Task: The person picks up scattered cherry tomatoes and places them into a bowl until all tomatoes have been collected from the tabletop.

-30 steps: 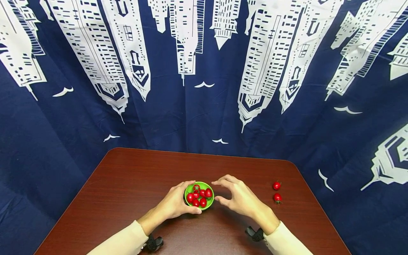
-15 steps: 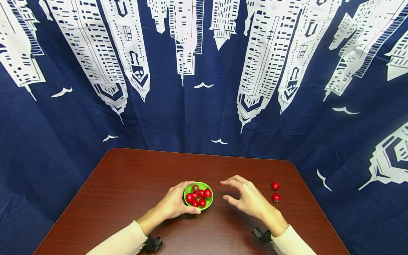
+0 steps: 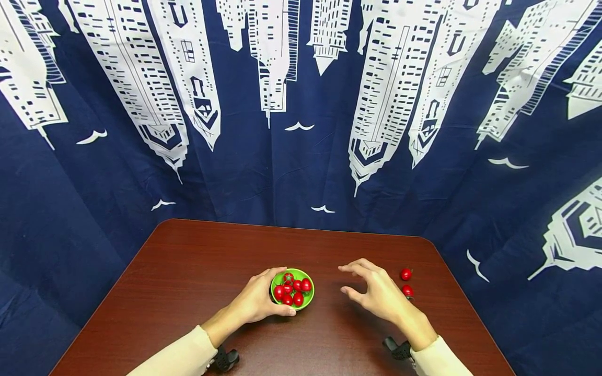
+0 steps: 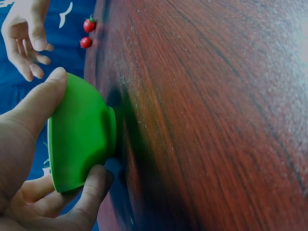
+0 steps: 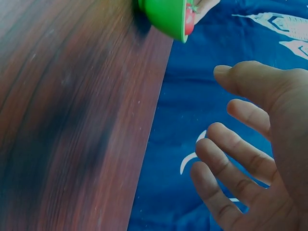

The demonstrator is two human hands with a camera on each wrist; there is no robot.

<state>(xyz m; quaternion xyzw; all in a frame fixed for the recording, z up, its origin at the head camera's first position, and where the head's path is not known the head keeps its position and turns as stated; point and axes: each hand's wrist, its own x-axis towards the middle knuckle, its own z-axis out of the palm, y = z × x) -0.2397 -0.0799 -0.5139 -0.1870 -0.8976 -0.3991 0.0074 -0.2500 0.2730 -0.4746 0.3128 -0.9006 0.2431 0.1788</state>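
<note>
The right hand [image 3: 376, 292] has slid further right, away from the green bowl [image 4: 79, 130], fingers loosely parted, holding nothing! So the left hand [image 3: 258, 297] alone grips it, lower centre, tomatoes [image 3: 279, 292] inside; two loose ones [image 3: 406, 274] sit lower right.

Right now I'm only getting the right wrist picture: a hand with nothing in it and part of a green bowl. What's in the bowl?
Observer: The head view shows several small red tomatoes in the green bowl.
Visitor: Are there any outside it?
Observer: Yes, two loose tomatoes lie on the table, to the right of the right hand in the head view.
Visitor: I glimpse a bit of another hand by the bowl. What is it doing?
Observer: That's the left hand; the head view shows it gripping the bowl from the left.
</note>
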